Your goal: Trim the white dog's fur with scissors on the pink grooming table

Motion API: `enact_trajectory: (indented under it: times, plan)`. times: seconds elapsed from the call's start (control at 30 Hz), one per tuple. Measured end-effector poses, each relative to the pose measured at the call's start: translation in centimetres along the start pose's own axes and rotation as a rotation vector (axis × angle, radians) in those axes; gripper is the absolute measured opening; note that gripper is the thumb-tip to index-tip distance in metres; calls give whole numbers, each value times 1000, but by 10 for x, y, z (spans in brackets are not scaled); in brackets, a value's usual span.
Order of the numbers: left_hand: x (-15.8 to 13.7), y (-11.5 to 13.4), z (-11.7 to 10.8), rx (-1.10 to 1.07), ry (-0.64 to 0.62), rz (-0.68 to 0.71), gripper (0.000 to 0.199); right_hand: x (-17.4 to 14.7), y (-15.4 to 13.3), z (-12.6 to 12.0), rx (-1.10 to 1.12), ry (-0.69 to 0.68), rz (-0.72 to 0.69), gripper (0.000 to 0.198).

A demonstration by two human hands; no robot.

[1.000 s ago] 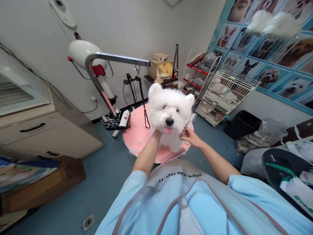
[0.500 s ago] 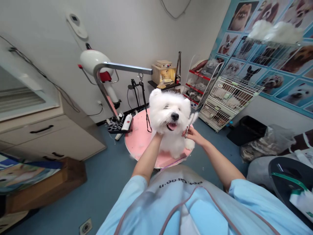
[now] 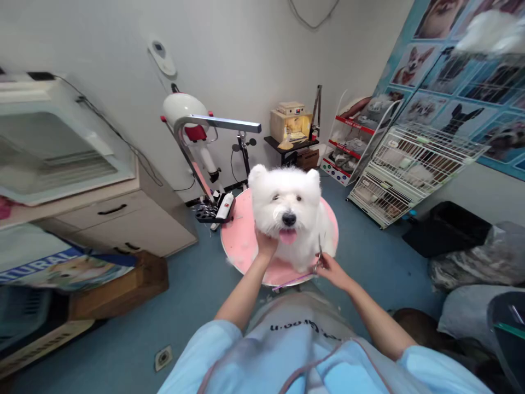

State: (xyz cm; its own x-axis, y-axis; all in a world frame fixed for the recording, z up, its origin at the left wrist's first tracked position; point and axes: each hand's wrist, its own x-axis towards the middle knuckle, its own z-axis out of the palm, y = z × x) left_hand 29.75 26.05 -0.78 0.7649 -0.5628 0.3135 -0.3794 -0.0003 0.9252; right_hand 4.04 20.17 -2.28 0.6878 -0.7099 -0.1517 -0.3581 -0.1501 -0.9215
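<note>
A fluffy white dog sits upright on a round pink grooming table, facing me with its tongue out. My left hand holds the dog under the jaw at its cheek, the fingertips sunk in fur and partly hidden. In my right hand is a pair of scissors, my fingers at the handles and the blades pointing up beside the dog's chest. A thin purple strip lies along the table's near rim.
A metal grooming arm reaches over the table from the left. Beside it a black tool tray carries several scissors and a white bottle. Wire cages and a shelf rack stand behind on the right; drawers are at left.
The dog's head has turned straighter towards me. My right hand has come down from beside its cheek with the scissors, to low by its chest. The view has shifted left.
</note>
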Motion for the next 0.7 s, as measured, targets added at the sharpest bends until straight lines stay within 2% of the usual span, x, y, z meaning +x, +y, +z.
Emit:
enact_trajectory:
  times: [0.03, 0.07, 0.1, 0.13, 0.17, 0.2, 0.23, 0.4, 0.53, 0.63, 0.7]
  plan:
    - [-19, -10, -3, 13, -21, -71, 33, -11, 8, -1, -149, -18, -8, 50]
    - [-40, -20, -5, 9, -116, -151, 30, -20, 12, -2, -301, -42, -14, 51]
    - [-62, -27, -6, -19, -280, -235, 28, -25, 14, -5, -445, -66, -18, 53]
    - [-82, -31, -6, -64, -547, -312, 26, -28, 14, -7, -577, -91, -19, 55]
    - [-99, -33, -5, -130, -717, -370, 30, -29, 12, -10, -695, -118, -23, 57]
    - [-112, -31, -2, -180, -820, -429, 33, -27, 9, -12, -800, -146, -31, 58]
    - [-121, -28, 1, -196, -861, -468, 34, -25, 6, -14, -888, -177, -40, 59]
    - [-128, -8, 29, 54, -694, -537, 32, -16, -2, -26, -1093, -323, -101, 58]
    - [-135, -13, 49, 177, -559, -502, 32, -9, 1, -39, -1149, -431, -212, 56]
    - [-137, -31, 38, 200, -454, -532, 23, 0, 14, -53, -1141, -533, -248, 52]
    - [-137, -48, 9, 248, -356, -588, 11, 8, 31, -65, -1084, -579, -229, 46]
